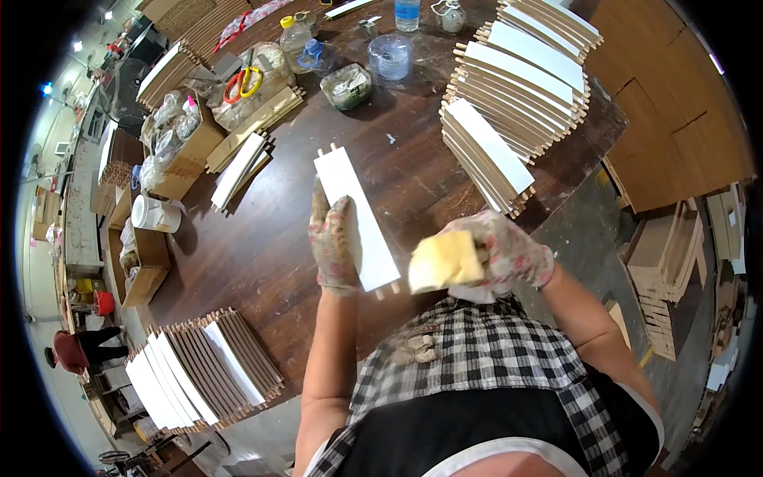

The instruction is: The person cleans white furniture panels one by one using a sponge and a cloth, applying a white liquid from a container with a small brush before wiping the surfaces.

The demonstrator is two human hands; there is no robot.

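Note:
My left hand (331,242), in a stained patterned glove, grips the long side of a white wooden slat (359,215) with dowel pegs sticking out of both ends. The slat is tilted over the middle of the brown table (270,262); whether it touches the tabletop I cannot tell. In my right hand (509,253), gloved in white with a pink pattern, is a yellow sponge (445,262). The sponge is apart from the slat, just right of its near end. The fingers behind the sponge are partly hidden.
Stacked slats lie at the far right (520,95) and near left (203,370). Toward the back are a green tub (346,87), a yellow-capped bottle (295,44) and scissors (243,82). Boxes (187,159) and a white bucket (156,214) line the left. A person (79,350) stands far left.

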